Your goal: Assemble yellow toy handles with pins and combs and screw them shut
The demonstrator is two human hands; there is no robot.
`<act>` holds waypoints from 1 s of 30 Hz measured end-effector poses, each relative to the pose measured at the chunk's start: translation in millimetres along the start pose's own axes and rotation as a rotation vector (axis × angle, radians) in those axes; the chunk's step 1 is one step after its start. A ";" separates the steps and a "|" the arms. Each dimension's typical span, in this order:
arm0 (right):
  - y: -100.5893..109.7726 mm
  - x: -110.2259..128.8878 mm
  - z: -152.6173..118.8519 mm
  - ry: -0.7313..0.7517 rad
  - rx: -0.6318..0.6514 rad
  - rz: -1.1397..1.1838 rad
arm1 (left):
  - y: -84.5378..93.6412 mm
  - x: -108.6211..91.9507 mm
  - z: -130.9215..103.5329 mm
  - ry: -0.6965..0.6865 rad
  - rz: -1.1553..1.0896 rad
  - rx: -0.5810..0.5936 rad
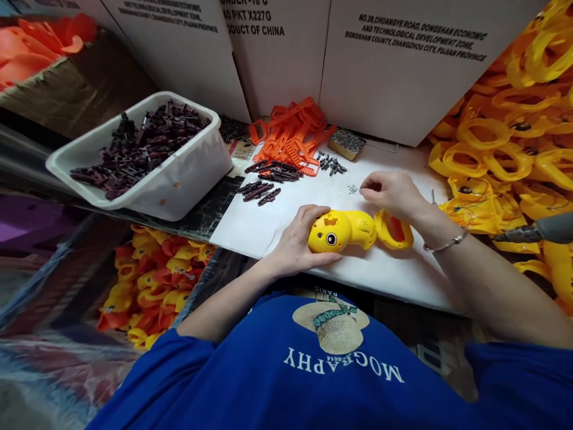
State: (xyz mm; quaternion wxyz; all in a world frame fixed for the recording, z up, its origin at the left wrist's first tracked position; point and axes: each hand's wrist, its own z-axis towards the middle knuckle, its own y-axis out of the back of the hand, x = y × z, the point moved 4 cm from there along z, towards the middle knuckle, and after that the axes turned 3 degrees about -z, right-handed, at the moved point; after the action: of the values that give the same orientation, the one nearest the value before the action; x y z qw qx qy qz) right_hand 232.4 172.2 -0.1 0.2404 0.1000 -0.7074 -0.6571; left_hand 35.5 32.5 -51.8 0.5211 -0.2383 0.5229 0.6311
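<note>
My left hand (298, 242) is wrapped round the head end of a yellow plastic toy (351, 230), which has a round eye and a ring-shaped handle with an orange inside. The toy lies on its side on the white work surface (289, 209). Fingertips pinched together, my right hand (391, 194) hovers just right of a small scatter of screws (353, 189); whatever may be between those fingertips is too small to make out. Behind the screws are short dark parts (331, 164) and an open box of screws (347, 144).
Orange plastic frames (290, 137) and dark maroon parts (262, 191) lie farther back. A white tub (179, 173) of maroon parts stands left. Yellow shells (487, 149) are heaped right, with a screwdriver bit (517, 235) jutting in. Cardboard cartons (380, 77) wall the back.
</note>
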 end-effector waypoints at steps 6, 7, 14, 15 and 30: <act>10.5 42.0 -76.6 0.184 -0.102 0.509 | 4.8 -5.2 2.4 0.077 0.013 0.073; 7.3 49.8 -87.3 0.224 -0.113 0.529 | 4.8 -5.7 2.6 0.078 0.012 0.075; -16.7 67.2 -108.5 0.292 -0.252 0.526 | 1.9 -4.2 0.9 0.051 0.014 0.032; -18.0 67.3 -108.0 0.306 -0.270 0.520 | 1.7 -3.6 0.4 0.049 0.012 0.026; -14.3 50.9 -119.0 0.155 -0.422 0.666 | 2.2 -2.1 0.3 0.030 0.016 0.007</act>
State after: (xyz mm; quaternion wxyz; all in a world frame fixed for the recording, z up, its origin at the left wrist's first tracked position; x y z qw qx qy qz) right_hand 242.1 42.3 -0.9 0.5082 -0.1369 -0.5304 -0.6645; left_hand 34.3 32.1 -49.1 0.5088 -0.2417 0.5348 0.6298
